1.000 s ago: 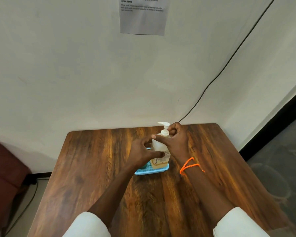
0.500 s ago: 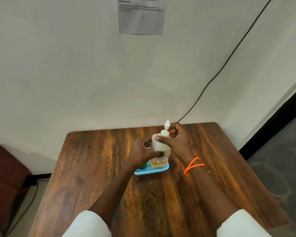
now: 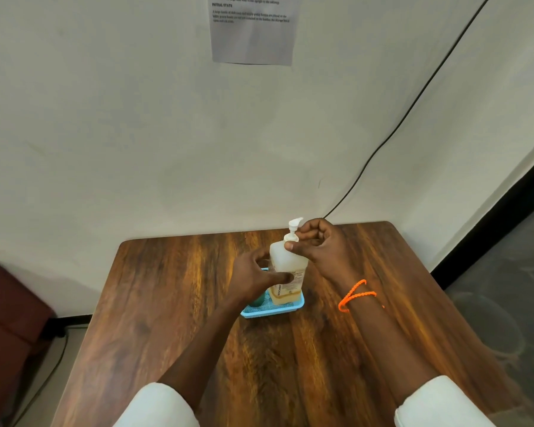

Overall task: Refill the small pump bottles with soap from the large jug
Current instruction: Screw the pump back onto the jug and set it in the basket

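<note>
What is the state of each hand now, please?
Left hand: closed around the body of the translucent plastic pump bottle with amber soap.
Right hand: fingertips pinched on the bottle's white pump collar.

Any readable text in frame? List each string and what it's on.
"INITIAL STATE": heading on the paper sheet taped to the wall.
Smaller lines above and below that heading: too blurred to read.
Vertical print on the pump bottle label, starting "BIO": rest unreadable.
Other label text: too small to read.
</note>
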